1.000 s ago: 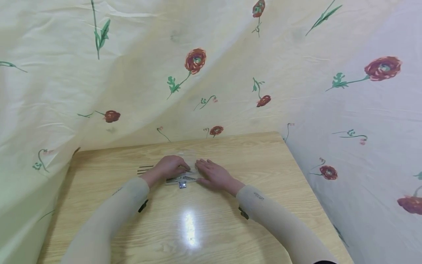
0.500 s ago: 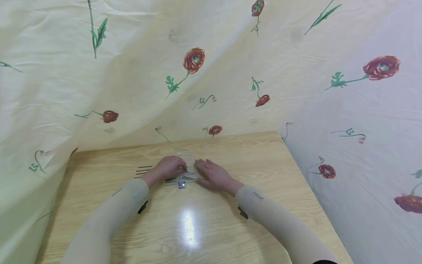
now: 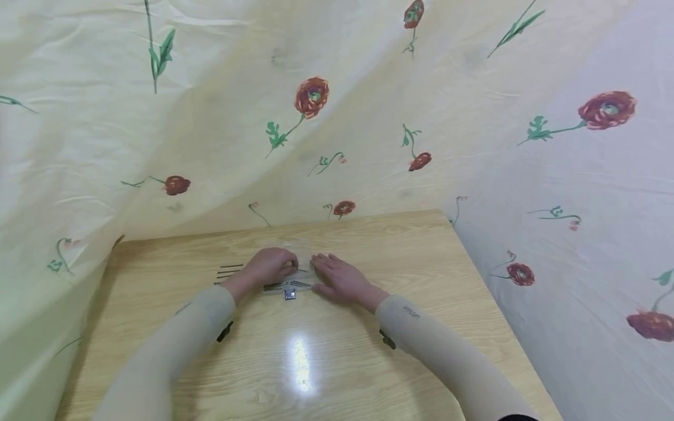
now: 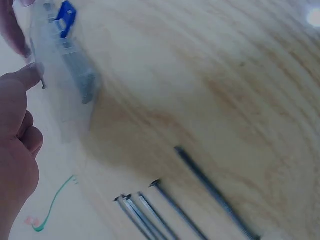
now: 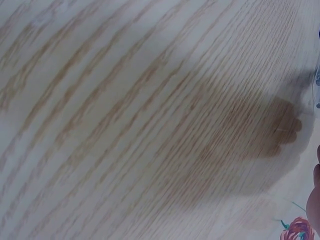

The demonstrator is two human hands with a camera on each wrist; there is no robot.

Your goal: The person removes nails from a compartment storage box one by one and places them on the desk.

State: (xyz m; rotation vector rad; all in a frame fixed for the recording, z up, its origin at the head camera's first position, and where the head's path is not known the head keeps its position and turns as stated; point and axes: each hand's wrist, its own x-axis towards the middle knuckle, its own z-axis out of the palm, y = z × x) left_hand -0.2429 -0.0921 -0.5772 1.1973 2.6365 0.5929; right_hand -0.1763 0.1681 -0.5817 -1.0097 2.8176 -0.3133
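My left hand [image 3: 274, 266] pinches a thin dark nail [image 3: 302, 270] between thumb and fingertips, low over a clear plastic box [image 4: 75, 117]. In the left wrist view the same fingertips are at the box's far side, where part of the nail shows. Several nails [image 4: 82, 75] lie inside the box, which has a blue latch [image 4: 65, 19] at its front. My right hand [image 3: 342, 279] lies with fingers extended at the box's right side. Only a sliver of the right fingers [image 5: 316, 202] shows at the right wrist view's edge.
Loose nails [image 4: 215, 192] lie roughly parallel on the wooden table [image 3: 405, 251], left of the box. Flower-printed cloth [image 3: 226, 117] hangs behind the table and along its sides. A bright reflection sits on the tabletop toward the front.
My left hand has shifted slightly left and up, and the nail in its fingers now sticks out more visibly to the right. The right hand has stayed at the box.
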